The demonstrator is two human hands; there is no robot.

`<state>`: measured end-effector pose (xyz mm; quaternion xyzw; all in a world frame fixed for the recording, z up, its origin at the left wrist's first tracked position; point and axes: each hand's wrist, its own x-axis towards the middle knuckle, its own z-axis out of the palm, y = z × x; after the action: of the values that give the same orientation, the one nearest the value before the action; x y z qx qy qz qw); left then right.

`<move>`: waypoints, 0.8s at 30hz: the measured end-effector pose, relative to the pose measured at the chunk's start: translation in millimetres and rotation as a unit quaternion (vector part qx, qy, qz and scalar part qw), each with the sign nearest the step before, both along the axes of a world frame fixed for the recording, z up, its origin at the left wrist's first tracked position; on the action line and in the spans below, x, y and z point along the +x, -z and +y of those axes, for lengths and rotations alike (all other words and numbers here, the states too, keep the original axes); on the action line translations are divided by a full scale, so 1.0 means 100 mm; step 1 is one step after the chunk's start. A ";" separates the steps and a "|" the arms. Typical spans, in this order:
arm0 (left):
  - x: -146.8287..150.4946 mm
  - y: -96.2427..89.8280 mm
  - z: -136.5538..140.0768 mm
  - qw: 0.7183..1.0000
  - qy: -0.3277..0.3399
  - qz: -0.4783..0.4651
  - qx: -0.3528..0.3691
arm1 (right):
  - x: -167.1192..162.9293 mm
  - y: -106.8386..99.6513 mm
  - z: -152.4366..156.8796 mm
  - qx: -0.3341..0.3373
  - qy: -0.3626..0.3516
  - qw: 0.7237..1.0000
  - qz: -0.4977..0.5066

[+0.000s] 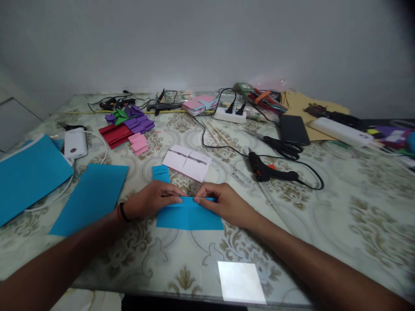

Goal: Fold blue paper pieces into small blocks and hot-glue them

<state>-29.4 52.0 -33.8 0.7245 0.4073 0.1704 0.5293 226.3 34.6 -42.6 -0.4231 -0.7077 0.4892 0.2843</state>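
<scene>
A sheet of blue paper lies flat on the table, with a fold along its far edge and a faint crease down its middle. My left hand pinches the folded edge left of centre, thumb on top. Close beside it, my right hand pinches the same edge right of centre. Just behind the left hand is a small folded blue strip. A white folded paper piece with a dark band rests beyond both hands.
Larger blue sheets and a white power bank are at left. Red folded paper lies behind. A black glue gun, scissors and a white power strip with cables occupy the right and back.
</scene>
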 end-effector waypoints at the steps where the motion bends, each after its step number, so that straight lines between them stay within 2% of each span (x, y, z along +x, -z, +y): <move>1: 0.01 -0.01 -0.01 1.000 -0.002 0.004 0.004 | 0.00 0.00 0.00 0.003 -0.001 1.000 0.001; 10: 0.09 -0.03 -0.08 1.000 -0.021 0.006 -0.005 | -0.04 0.00 -0.04 0.007 -0.014 1.000 0.010; 18: 0.08 -0.03 -0.07 1.000 -0.012 0.000 -0.006 | -0.03 0.00 -0.01 -0.041 -0.015 0.998 0.034; 24: 0.05 -0.07 -0.02 0.999 -0.036 -0.009 0.039 | 0.01 0.02 0.03 -0.047 0.015 0.998 0.039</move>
<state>-24.2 49.6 -26.7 0.7276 0.4219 0.2114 0.4979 227.1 37.8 -44.8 -0.4269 -0.6659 0.5336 0.2993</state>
